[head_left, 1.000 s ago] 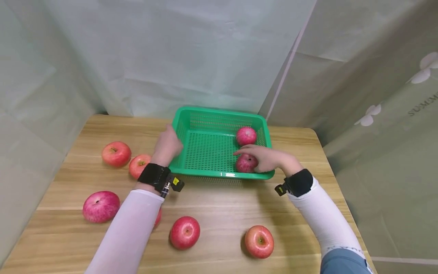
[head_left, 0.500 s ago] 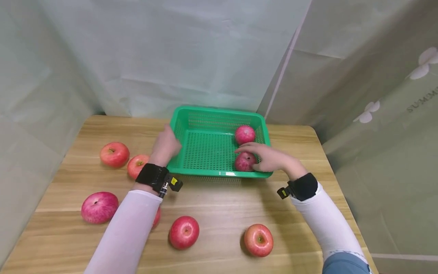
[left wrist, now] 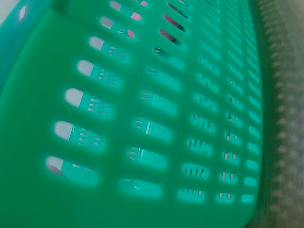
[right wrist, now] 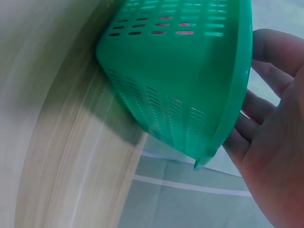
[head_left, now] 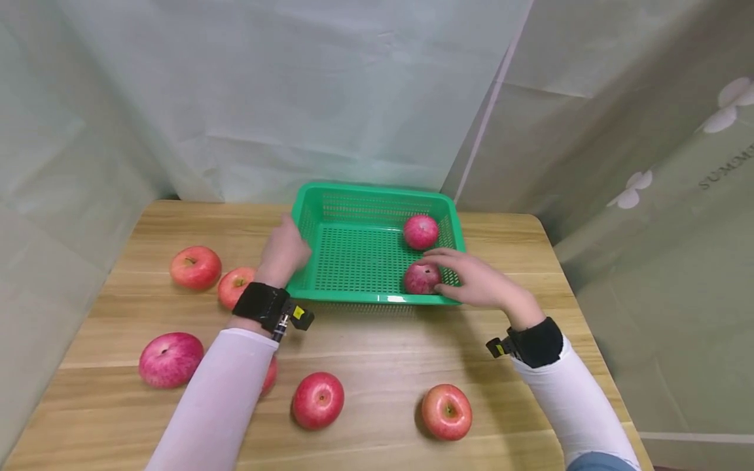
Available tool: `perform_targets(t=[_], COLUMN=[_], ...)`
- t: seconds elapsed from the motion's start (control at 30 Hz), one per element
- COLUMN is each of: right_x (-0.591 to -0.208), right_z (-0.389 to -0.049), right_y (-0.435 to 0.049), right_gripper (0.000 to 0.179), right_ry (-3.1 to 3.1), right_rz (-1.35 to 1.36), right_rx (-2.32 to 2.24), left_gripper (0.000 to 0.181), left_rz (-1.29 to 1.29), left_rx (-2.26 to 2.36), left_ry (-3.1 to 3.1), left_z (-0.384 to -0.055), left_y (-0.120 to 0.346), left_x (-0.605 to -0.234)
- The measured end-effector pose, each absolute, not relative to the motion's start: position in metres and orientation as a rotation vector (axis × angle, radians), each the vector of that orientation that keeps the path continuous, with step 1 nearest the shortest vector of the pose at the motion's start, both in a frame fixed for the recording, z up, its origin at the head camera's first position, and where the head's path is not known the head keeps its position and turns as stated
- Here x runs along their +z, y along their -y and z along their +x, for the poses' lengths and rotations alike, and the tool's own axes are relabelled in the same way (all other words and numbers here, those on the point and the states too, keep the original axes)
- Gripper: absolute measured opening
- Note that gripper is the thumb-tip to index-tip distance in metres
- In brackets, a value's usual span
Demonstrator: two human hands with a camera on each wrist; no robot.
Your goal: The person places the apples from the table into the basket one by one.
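Note:
A green plastic basket (head_left: 359,297) with slotted walls stands at the back of the table. My left hand (head_left: 285,248) grips its left rim; the left wrist view shows only the basket's slotted wall (left wrist: 118,71) close up. Inside, two dark pink apples lie along the right end: a rear apple (head_left: 421,232) and a front apple (head_left: 421,279). Over the front right corner hovers my right hand (head_left: 474,278), fingers loosely bent beside the front apple and holding nothing. In the right wrist view its fingers (right wrist: 278,50) reach past the basket's rim (right wrist: 244,71).
Loose apples lie left of the basket, among them a red apple (head_left: 196,268), another apple (head_left: 235,288) by my left wrist, and a pink apple (head_left: 171,360). One is partly hidden under my left forearm. Nearer the front are a red apple (head_left: 318,400) and an orange-red apple (head_left: 446,412).
My right hand has drawn back to the right and slightly toward me, off the front apple, which stays in the basket. My left hand has stayed at the left rim.

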State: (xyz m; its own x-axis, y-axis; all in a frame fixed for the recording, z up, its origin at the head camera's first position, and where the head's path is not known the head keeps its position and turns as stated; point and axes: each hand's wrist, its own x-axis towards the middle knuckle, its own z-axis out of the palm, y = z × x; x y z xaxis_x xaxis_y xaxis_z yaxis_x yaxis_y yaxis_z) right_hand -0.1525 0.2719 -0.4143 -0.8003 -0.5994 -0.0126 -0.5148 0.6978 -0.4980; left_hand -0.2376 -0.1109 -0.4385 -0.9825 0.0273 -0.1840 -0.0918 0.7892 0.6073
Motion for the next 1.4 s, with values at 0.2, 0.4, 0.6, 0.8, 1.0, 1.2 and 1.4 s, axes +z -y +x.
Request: perform_targets(t=[0.2,0.4,0.6,0.8,1.0,1.2,1.4], right_x=[-0.414,-0.414,-0.418,-0.420,-0.423,-0.424,-0.419], right_z=[-0.145,-0.140,-0.135,-0.133,-0.132,-0.132,-0.127], right_y=[-0.271,-0.272,-0.277,-0.281,-0.282,-0.283,-0.284], right_gripper=[0.049,0.049,0.047,0.044,0.042,0.042,0.043], right_ry=[-2.763,-2.779,-2.788,-2.796,-2.805,-2.799,-2.785], right_rz=[-0.948,-0.931,-0.910,-0.889,-0.889,-0.879,-0.875], right_rx=[-0.691,-0.725,-0.765,-0.834,-0.879,-0.902,-0.892], left_gripper=[0.081,0.081,0.080,0.082,0.078,0.073,0.071], left_rz=[-0.057,-0.062,-0.058,-0.064,-0.055,-0.049,-0.043], left_rx=[0.975,0.980,0.969,0.965,0.983,1.021,1.026], left_ry=[-2.778,-2.772,-2.777,-2.772,-2.765,-2.759,-2.759], left_z=[-0.235,-0.235,-0.237,-0.236,-0.237,-0.236,-0.235], left_y=[0.111,0.111,0.111,0.111,0.112,0.114,0.114], left_x=[-0.436,-0.435,-0.437,-0.435,-0.435,-0.433,-0.433])
